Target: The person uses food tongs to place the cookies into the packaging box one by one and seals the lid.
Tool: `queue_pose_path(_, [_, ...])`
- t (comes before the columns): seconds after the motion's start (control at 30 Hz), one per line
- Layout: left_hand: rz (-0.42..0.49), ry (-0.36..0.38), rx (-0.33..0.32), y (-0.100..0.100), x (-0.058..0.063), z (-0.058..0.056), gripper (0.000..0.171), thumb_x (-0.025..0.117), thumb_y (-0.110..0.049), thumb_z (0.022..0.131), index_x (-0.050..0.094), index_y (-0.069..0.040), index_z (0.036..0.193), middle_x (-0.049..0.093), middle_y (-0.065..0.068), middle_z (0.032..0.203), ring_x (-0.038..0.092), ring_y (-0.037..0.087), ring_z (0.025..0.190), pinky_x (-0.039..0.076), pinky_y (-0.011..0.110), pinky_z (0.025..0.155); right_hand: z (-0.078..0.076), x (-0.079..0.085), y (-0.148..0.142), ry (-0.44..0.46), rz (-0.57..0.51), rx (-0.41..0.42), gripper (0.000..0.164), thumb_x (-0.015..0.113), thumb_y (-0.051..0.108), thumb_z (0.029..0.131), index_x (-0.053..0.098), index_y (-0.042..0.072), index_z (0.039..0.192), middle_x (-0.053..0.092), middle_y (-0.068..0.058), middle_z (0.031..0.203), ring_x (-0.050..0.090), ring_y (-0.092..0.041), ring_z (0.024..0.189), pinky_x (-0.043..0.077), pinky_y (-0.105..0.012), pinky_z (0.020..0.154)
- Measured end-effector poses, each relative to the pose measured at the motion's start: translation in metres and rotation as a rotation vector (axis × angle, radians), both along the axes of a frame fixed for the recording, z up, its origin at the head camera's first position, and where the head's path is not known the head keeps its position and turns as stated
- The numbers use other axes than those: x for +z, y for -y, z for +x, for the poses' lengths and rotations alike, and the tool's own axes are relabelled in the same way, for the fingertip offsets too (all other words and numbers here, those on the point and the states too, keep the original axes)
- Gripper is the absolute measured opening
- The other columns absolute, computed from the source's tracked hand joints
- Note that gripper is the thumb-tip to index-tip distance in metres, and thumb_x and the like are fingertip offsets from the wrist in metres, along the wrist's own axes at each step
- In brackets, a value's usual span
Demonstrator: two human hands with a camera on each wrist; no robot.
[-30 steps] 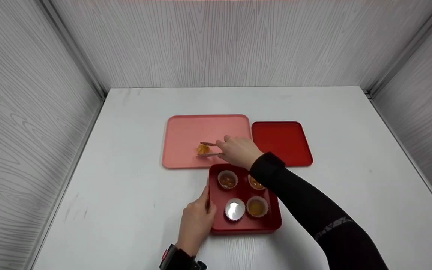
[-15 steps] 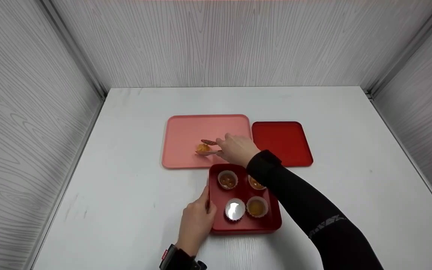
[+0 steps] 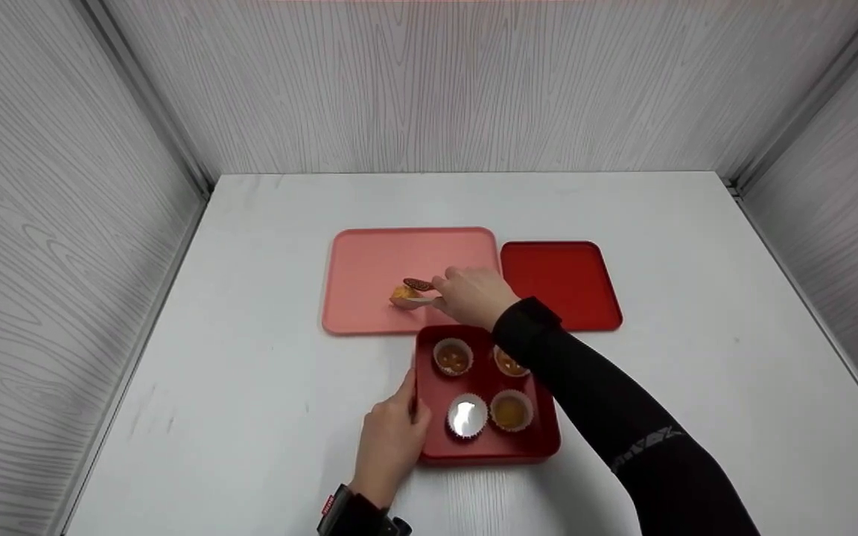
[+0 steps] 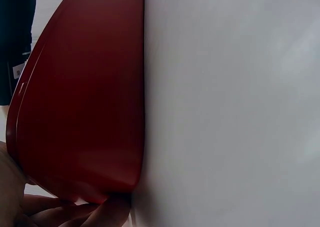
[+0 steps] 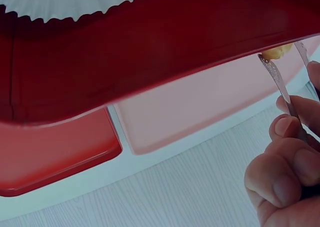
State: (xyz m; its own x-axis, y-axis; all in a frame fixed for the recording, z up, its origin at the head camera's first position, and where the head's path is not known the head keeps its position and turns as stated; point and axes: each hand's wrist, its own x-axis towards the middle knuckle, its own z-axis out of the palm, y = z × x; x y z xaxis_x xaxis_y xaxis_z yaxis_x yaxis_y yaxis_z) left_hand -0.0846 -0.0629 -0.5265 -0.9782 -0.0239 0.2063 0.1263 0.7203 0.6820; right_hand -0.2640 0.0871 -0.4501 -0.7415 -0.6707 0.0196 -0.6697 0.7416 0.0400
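My right hand (image 3: 477, 296) grips small metal tongs (image 3: 419, 284) over the pink tray (image 3: 369, 257). Between their tips sits a small yellow piece of food (image 3: 401, 293), low over the tray; whether it touches the tray is unclear. In the right wrist view, patterned tong tips (image 5: 272, 69) stand on either side of the yellow piece (image 5: 278, 52). Nearer to me, my left hand (image 3: 392, 439) holds the left wall of a deep red box (image 3: 466, 449). Fluted paper cups stand in it; one (image 3: 467, 415) shows a shiny bottom, the others hold brownish or yellow contents. My right forearm partly covers one cup.
A flat red tray (image 3: 559, 283) lies right of the pink one, close beside it. Both trays and the box stand on a white table (image 3: 250, 357). Grey wood-grain panels (image 3: 429, 89) rise at the back and both sides.
The tongs have shifted slightly in my right hand, their tips a little higher and closer about the yellow piece, which has tilted. My left hand and the box have stayed put.
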Motion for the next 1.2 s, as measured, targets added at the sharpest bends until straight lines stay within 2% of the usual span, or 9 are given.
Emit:
queue_pose_path(0.3, [-0.014, -0.02, 0.01, 0.001, 0.0, 0.001, 0.052, 0.066, -0.009, 0.09, 0.059, 0.0, 0.141, 0.073, 0.011, 0.083, 0.061, 0.015, 0.065, 0.052, 0.036, 0.059, 0.002, 0.001, -0.008, -0.121, -0.001, 0.088, 0.027, 0.069, 0.032, 0.098, 0.073, 0.008, 0.112, 0.068, -0.009, 0.091, 0.065, -0.023, 0.073, 0.057, -0.035, 0.067])
queue_pose_path(0.5, [-0.008, -0.012, 0.003, 0.001, 0.0, 0.0, 0.053, 0.067, -0.009, 0.09, 0.058, 0.002, 0.141, 0.07, 0.009, 0.078, 0.053, 0.012, 0.061, 0.05, 0.033, 0.057, 0.006, 0.001, -0.018, -0.205, 0.001, 0.132, 0.03, 0.07, 0.033, 0.097, 0.072, 0.008, 0.114, 0.067, -0.008, 0.091, 0.062, -0.022, 0.068, 0.055, -0.034, 0.063])
queue_pose_path(1.2, [0.004, 0.007, -0.004, 0.001, 0.001, 0.0, 0.054, 0.066, -0.009, 0.091, 0.056, 0.001, 0.143, 0.069, 0.009, 0.076, 0.049, 0.01, 0.06, 0.047, 0.031, 0.057, 0.023, 0.013, -0.06, -0.368, -0.142, 0.193, 0.034, 0.077, 0.027, 0.092, 0.068, 0.007, 0.118, 0.057, -0.008, 0.082, 0.055, -0.02, 0.053, 0.05, -0.032, 0.051])
